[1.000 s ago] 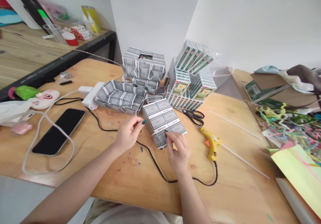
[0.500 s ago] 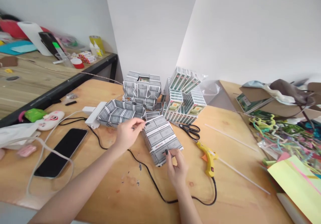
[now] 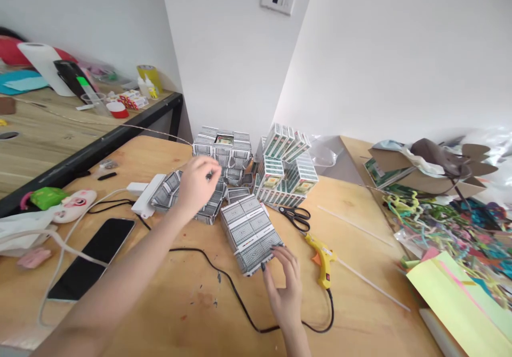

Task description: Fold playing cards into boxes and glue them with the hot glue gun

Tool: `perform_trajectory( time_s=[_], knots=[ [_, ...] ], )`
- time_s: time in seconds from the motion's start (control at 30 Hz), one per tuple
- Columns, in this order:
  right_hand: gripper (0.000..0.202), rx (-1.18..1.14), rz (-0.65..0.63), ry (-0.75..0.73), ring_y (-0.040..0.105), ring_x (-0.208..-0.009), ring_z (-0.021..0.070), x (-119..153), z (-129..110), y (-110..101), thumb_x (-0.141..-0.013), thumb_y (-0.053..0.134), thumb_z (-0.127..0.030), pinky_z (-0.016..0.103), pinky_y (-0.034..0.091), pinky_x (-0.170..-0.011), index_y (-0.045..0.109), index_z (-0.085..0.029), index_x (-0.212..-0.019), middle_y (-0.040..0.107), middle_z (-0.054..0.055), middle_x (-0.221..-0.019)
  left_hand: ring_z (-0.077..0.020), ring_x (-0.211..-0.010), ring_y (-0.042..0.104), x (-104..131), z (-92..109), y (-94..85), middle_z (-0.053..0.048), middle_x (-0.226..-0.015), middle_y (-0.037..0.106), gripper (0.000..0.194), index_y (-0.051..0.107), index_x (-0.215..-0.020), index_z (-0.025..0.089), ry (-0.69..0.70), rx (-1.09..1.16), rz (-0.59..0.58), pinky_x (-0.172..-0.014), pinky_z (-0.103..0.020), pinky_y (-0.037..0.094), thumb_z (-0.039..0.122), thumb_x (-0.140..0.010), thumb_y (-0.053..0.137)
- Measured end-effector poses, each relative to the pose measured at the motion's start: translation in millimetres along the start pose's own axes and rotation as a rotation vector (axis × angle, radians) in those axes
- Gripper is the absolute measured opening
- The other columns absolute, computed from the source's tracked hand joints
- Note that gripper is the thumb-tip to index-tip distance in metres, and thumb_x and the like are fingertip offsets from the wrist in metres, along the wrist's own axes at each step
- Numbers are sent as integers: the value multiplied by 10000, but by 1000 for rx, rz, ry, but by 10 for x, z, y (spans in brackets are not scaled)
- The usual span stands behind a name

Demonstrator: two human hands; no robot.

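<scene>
A flat block covered in grey-and-white patterned cards [image 3: 253, 228] lies on the wooden table. My right hand [image 3: 285, 282] grips its near right corner, thumb on the near edge and fingers over the right side. Raised above an open tray of the same patterned cards [image 3: 210, 208], my left hand [image 3: 199, 181] has its fingertips pinched together. Whatever they hold, if anything, is hidden. Behind stands a larger patterned card structure [image 3: 242, 138] with an opening in its top.
Stacked green-and-white card boxes [image 3: 302, 175] stand behind the block. Black scissors [image 3: 295, 217] and a yellow glue gun [image 3: 325, 261] lie to the right, its black cord [image 3: 236, 287] curving across the front. A phone [image 3: 94, 258] and power strip [image 3: 150, 194] are leftward.
My left hand has lifted away from the block's far left corner, up and to the left. My right hand's fingers have spread wider around the near corner. The view has shifted slightly.
</scene>
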State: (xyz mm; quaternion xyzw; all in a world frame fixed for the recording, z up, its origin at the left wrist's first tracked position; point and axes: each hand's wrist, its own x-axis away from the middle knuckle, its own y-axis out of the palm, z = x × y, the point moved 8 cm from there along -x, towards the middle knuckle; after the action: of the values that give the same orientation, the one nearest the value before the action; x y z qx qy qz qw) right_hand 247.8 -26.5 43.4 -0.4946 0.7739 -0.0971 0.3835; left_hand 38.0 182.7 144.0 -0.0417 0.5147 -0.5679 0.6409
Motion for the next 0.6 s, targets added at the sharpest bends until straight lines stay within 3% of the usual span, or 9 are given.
perform_trajectory(
  time_s=[0.07,0.13,0.2,0.27,0.37,0.43,0.53,0.6],
  knots=[
    [685,63,-85,67,376,-1288,346,43,36,8,-735,688,-354,578,385,-976,373,-202,-1323,423,188,-1362,-203,-890,605,391,94,131,-59,-878,658,238,643,-702,187,2,89,-149,-870,-362,470,305,-858,506],
    [948,87,-192,128,210,-1372,384,71,64,87,-666,738,-410,612,337,-1006,204,-193,-1418,196,217,-1489,-212,-954,610,730,155,350,-81,-1045,645,241,662,-800,188,-3,134,-333,-871,-364,479,307,-880,468],
    [984,88,-280,158,134,-1396,376,80,75,193,-673,732,-386,594,320,-1031,140,-199,-1437,57,210,-1523,-274,-1162,513,943,151,516,-119,-1266,544,261,636,-1045,197,-21,90,-400,-962,-431,430,324,-870,490],
    [941,89,-300,168,113,-1404,360,67,97,262,-690,716,-333,570,315,-1047,150,-206,-1431,15,198,-1529,-316,-1268,403,1049,150,657,-132,-1275,532,374,554,-1202,201,-12,43,-451,-1016,-494,368,321,-850,524],
    [900,59,-236,172,153,-1397,356,30,167,253,-669,723,-305,565,313,-1049,217,-208,-1406,89,196,-1517,-351,-1293,356,1062,141,737,-134,-1196,579,435,516,-1242,200,-48,19,-513,-1041,-584,283,326,-828,560],
    [896,-6,-209,197,192,-1387,355,14,231,197,-643,743,-341,563,301,-1056,265,-206,-1388,168,191,-1499,-358,-1290,361,1008,171,675,-142,-1204,579,410,542,-1200,186,-89,82,-550,-1051,-611,238,354,-826,566],
    [885,-259,-254,297,318,-1341,334,4,300,99,-638,742,-473,519,305,-1068,323,-205,-1370,332,172,-1444,-317,-1338,309,860,303,409,-105,-1291,537,402,544,-1188,212,-111,302,-530,-1110,-561,151,415,-841,540],
    [843,-494,-340,407,443,-1262,314,25,294,74,-659,680,-594,467,378,-1028,378,-220,-1351,451,148,-1381,-274,-1330,337,783,371,214,-86,-1376,465,447,465,-1282,238,-160,547,-512,-1111,-469,236,418,-873,492]
  ],
)
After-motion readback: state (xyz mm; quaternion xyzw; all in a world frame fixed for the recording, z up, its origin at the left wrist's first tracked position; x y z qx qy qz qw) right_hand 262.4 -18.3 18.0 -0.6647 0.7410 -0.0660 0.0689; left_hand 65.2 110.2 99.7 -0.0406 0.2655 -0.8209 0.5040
